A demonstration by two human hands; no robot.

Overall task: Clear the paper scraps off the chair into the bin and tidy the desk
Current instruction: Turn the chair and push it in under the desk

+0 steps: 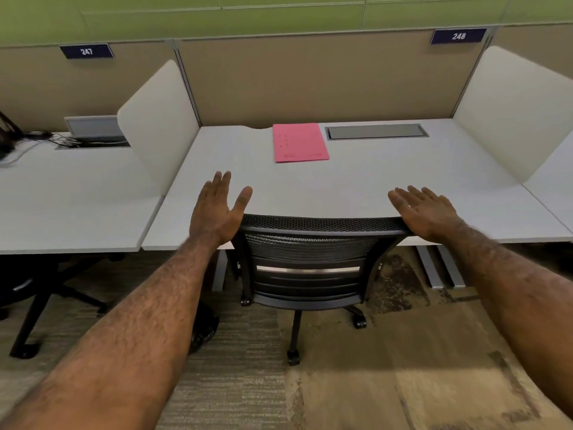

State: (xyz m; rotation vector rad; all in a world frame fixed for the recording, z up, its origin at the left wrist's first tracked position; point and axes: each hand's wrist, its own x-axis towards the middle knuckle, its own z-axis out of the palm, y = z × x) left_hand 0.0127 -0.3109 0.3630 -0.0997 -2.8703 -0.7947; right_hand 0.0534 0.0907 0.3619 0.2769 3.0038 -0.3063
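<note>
Chair [310,262] tucked under desk [356,184], left hand [217,209] and right hand [424,212] spread, empty, at backrest corners, likely for pulling out.

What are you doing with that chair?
A person stands behind a black mesh office chair pushed in at a white desk. Both hands are open and empty: the left hand is beside the chair back's top left corner, the right hand at its top right corner. A pink folder lies flat on the desk. The chair's seat is hidden, and no paper scraps or bin show.
</note>
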